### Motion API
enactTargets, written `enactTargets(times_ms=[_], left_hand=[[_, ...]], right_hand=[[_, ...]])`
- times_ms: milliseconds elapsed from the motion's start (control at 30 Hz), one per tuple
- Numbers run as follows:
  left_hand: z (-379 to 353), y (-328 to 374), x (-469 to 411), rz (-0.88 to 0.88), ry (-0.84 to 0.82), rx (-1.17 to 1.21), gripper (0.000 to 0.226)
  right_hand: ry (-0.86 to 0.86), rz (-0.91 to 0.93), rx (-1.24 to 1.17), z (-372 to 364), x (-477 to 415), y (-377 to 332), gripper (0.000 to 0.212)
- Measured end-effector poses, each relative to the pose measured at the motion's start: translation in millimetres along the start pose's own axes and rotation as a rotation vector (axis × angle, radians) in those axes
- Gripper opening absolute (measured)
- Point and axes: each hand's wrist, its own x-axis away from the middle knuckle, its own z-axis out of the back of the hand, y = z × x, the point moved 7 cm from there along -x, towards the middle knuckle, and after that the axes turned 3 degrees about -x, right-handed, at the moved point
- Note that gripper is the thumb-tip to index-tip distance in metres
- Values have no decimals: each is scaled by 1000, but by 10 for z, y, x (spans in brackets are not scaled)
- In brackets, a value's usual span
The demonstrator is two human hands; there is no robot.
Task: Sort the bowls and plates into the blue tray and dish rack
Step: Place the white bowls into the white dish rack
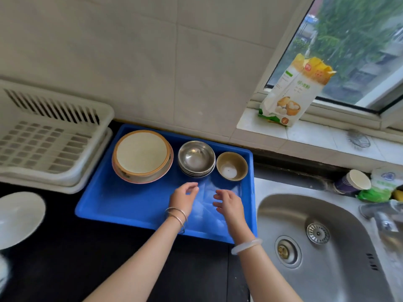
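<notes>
Bench: dark counter (65,258). All clock bearings are taken from the middle of the blue tray (122,203), with 12 pointing at the tiled wall.

- The blue tray lies flat on the counter, its long side along the wall.
- 10 o'clock, inside the tray: a cream bowl (141,155) with a brown rim sits on a pink-rimmed plate (152,180).
- 12 to 1 o'clock, inside the tray: a stack of steel bowls (196,158), nested, mouths up.
- 2 o'clock, far right corner of the tray: a brown bowl (231,166), upright, just beside the steel stack. Whether they touch cannot be told.
- 9 to 10 o'clock, outside the tray: the white dish rack (50,144), right next to the tray's left wall. No dishes show in it.
- 8 o'clock, well apart on the counter: a white plate (19,216), blurred and cut off by the frame edge.
- 4 o'clock: the steel sink (290,212), next to the tray's right wall.
- 2 o'clock, on the window sill: a flour bag (294,90), leaning on the frame.

Hands: both are over the bare floor of the tray at about 4 o'clock, near each other but apart.
- The left hand (184,198) has loosely bent fingers and grips nothing.
- The right hand (229,203) is palm down with its fingers slightly spread, also holding nothing.
- Contact with the tray floor cannot be judged.
</notes>
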Motion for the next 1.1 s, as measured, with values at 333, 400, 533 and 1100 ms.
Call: enactTargets(times_ms=[333,400,533,1100], left_hand=[[1996,-626,1071,-44,501,-101,25],[2375,-831,1287,-7,629,-135,28],[3044,-1177,1682,57,863,-194,31],[3899,-2213,2144,342,1056,360,58]], right_hand=[[-442,209,345,-1834,1036,-41,22],[-538,203,413,-2289,1214,20,23],[-630,192,570,-3095,1439,155,31],[-524,21,369,-3942,1565,194,13]])
